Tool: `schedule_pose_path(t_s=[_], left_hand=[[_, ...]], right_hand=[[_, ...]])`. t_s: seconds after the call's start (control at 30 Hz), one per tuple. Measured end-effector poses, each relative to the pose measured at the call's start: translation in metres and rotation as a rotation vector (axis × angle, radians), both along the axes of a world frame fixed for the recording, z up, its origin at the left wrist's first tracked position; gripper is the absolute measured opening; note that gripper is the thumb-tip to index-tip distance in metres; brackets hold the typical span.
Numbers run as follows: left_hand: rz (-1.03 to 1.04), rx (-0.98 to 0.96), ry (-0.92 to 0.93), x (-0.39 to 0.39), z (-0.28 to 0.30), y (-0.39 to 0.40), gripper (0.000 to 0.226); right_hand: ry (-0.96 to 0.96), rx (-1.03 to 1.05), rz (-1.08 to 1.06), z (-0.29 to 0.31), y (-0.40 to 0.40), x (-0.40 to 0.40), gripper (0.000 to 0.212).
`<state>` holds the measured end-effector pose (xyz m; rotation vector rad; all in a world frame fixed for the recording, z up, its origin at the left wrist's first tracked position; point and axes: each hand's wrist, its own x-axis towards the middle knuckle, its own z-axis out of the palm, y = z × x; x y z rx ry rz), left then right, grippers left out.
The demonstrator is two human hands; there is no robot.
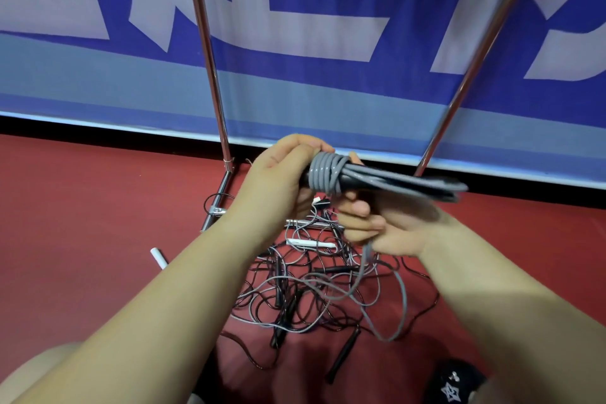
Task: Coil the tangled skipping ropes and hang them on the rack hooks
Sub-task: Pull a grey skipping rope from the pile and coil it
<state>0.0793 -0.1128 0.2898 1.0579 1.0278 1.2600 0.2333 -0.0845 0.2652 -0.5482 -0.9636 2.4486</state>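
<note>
Bare hand (282,174), smooth grey rope coils (328,170)

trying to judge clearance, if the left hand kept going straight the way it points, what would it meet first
Likely the left rack pole, then the blue banner behind it. The left hand, gripping the grey rope bundle, points up and away; depth is unclear.

Two hands (282,174) (377,226), two rack poles (210,59) (475,59) — one tangled rope pile (311,292).
</note>
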Motion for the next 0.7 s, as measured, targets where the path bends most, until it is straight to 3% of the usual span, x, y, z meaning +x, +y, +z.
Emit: schedule_pose_path(t_s=[0.07, 0.13, 0.23, 0.33, 0.43, 0.5, 0.57, 0.7], left_hand=[[0.119, -0.009, 0.036, 0.002, -0.001, 0.003, 0.026], [0.239, -0.025, 0.090, 0.000, -0.006, 0.008, 0.024], [0.382, -0.038, 0.176, -0.009, -0.013, 0.017, 0.021], [0.441, 0.064, 0.441, -0.018, -0.019, 0.021, 0.017], [0.431, 0.126, 0.544, -0.025, -0.023, 0.022, 0.017], [0.388, 0.149, 0.554, -0.029, -0.025, 0.021, 0.017], [0.304, 0.163, 0.554, -0.032, -0.028, 0.020, 0.014], [0.095, 0.148, 0.572, -0.035, -0.029, 0.019, 0.008]], right_hand=[[-0.152, -0.037, -0.203, -0.003, -0.003, -0.014, 0.050], [-0.339, 0.080, -0.345, -0.005, -0.011, -0.028, 0.044], [-0.515, 0.296, -0.409, -0.013, -0.018, -0.038, 0.043], [-0.651, 0.556, -0.380, -0.013, -0.022, -0.038, 0.033], [-0.711, 0.727, -0.426, -0.007, -0.024, -0.032, 0.017], [-0.836, 0.947, -0.477, -0.004, -0.022, -0.023, 0.009], [-0.959, 1.147, -0.521, 0.000, -0.018, -0.013, 0.007], [-1.018, 1.342, -0.628, 0.007, -0.006, 0.006, 0.009]])
